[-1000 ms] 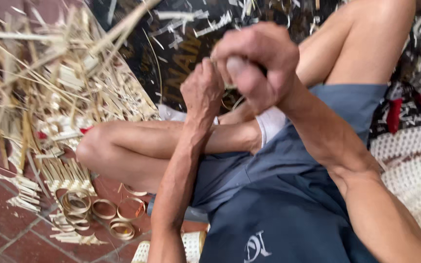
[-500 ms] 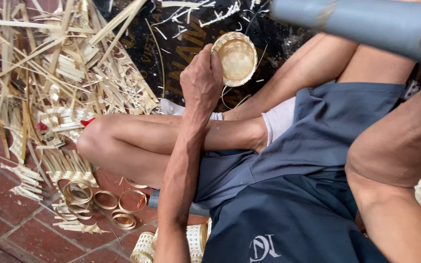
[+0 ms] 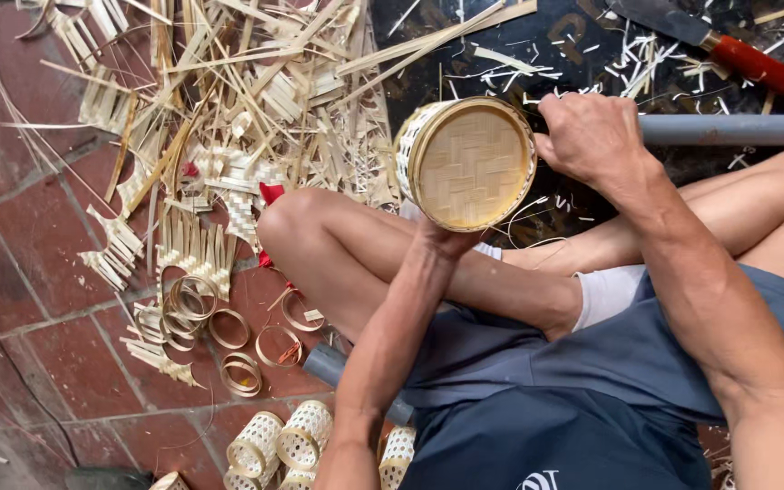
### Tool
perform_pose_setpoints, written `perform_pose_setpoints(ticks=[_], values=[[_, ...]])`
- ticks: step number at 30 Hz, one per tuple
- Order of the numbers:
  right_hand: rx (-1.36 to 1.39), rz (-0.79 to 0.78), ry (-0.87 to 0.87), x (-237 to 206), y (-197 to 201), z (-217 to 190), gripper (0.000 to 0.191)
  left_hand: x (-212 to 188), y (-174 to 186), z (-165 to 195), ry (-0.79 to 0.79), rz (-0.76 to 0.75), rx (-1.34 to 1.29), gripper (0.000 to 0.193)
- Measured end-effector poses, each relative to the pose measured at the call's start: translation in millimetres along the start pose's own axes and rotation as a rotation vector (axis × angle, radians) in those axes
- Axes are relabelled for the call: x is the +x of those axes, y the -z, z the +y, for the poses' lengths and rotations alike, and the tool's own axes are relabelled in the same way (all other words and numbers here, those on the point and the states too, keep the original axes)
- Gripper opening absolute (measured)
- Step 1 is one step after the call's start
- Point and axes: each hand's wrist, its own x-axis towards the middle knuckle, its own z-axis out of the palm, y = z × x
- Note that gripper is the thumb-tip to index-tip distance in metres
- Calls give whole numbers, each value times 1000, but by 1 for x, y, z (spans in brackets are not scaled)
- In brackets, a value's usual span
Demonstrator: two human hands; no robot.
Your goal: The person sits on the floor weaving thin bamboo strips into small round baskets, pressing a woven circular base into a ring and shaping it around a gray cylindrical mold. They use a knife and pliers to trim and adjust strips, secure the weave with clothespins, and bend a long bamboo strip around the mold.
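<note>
Fingers: left hand (image 3: 451,240) mostly hidden beneath the woven bamboo basket (image 3: 466,163); right hand (image 3: 592,136) curled around grey pipe (image 3: 728,130) at 3 o'clock.
Handling: light, springy, crushable; hold by rim.

I see a floor workshop for bamboo weaving. On the red brick floor (image 3: 38,272) lies a big heap of split bamboo strips (image 3: 229,100), with bent bamboo rings (image 3: 220,331), small finished woven baskets (image 3: 279,445), and a red-handled knife (image 3: 719,45) on a dark mat (image 3: 501,36).
</note>
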Motion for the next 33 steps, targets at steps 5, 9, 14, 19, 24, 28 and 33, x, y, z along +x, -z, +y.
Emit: perform_pose_setpoints(ticks=[5,9,14,19,24,28,33], values=[[30,83,6,-7,-19,5,35,-2,-12,-25,8,-44,-230,42],[32,183,30,-12,-19,7,35,-2,-36,-37,-121,93,-199,38],[-12,239,40,-12,-15,6,37,-4,-50,-41,-143,62,-162,39],[0,245,25,-13,-7,8,33,-8,-40,-40,-169,123,-123,50],[52,264,18,-26,-4,18,23,-16,-29,-38,-100,34,82,71],[54,266,41,-30,-6,20,20,-21,-42,-40,-167,-76,179,66],[67,221,11,-28,41,24,20,-9,-84,-16,-518,151,1074,32]])
